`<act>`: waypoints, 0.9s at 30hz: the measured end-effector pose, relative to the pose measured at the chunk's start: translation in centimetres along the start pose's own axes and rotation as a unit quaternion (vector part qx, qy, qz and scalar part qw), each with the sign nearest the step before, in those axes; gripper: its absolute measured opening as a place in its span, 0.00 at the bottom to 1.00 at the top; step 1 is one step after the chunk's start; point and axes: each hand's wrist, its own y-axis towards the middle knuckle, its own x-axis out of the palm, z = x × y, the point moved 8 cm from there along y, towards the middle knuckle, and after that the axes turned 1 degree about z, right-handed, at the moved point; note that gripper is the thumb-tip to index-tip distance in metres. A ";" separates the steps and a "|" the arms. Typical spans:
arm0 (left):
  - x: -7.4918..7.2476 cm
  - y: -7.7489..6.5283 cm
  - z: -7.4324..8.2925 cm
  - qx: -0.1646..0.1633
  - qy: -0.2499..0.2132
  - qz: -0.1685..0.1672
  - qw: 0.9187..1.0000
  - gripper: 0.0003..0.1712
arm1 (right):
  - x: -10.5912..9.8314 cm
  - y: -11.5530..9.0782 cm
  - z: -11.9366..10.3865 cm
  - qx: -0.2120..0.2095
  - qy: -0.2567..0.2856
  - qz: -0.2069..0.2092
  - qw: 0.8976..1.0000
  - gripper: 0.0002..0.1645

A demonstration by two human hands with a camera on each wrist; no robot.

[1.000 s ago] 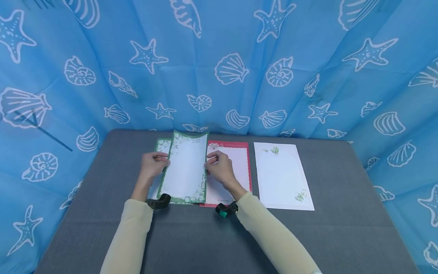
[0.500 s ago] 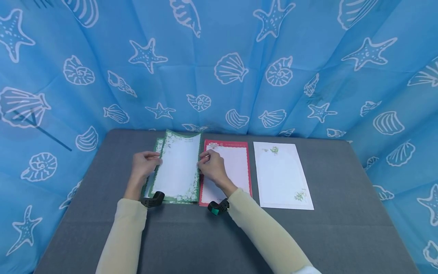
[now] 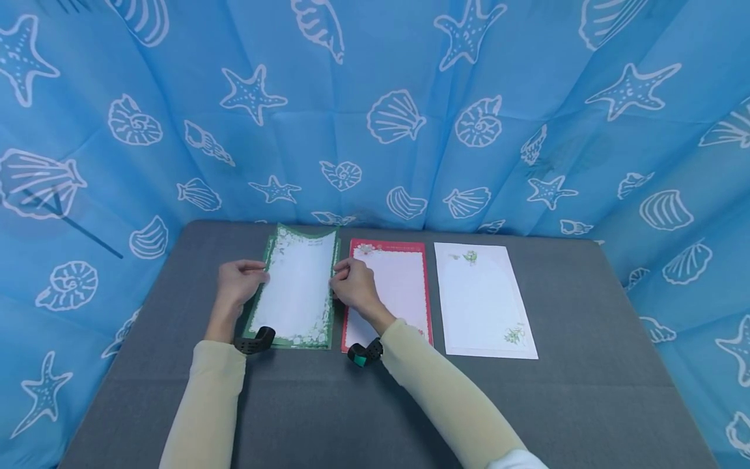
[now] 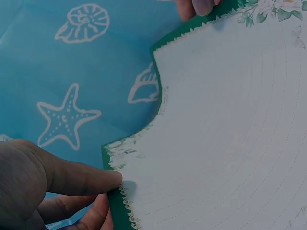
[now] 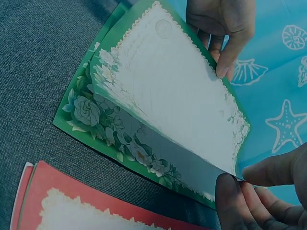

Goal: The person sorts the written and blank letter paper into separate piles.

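Note:
Between both hands is a sheet of green-bordered stationery paper (image 3: 295, 280), white inside with a floral edge. My left hand (image 3: 239, 284) pinches its left edge, thumb on top, as the left wrist view shows. On the opposite edge, my right hand (image 3: 355, 284) pinches it between thumb and fingers. The sheet bows, its far edge dipping in the middle. Below it lies another green-bordered sheet (image 5: 86, 112), mostly covered; in the right wrist view a gap shows between the two. Just right of my right hand lies red-bordered paper (image 3: 401, 280), more than one sheet thick at its corner.
A white sheet (image 3: 486, 299) with small green plant prints lies flat to the right of the red paper. All the papers are on a grey cloth-covered table (image 3: 375, 410). A blue curtain (image 3: 351, 117) with shell and starfish prints hangs behind the table's far edge.
Both hands have moved left with the green-bordered sheet. It has come off the red paper's left part and now lines up nearly over the other green-bordered sheet.

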 end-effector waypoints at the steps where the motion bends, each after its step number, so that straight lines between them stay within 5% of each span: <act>1: -0.1 0.0 -0.1 -0.002 0.001 0.001 1.000 0.19 | 0.1 0.0 0.0 0.003 0.000 -0.002 1.000 0.15; 27: -0.8 0.5 -2.1 -0.030 0.069 0.045 0.996 0.20 | 0.6 0.1 0.6 0.043 -0.081 -0.031 0.995 0.21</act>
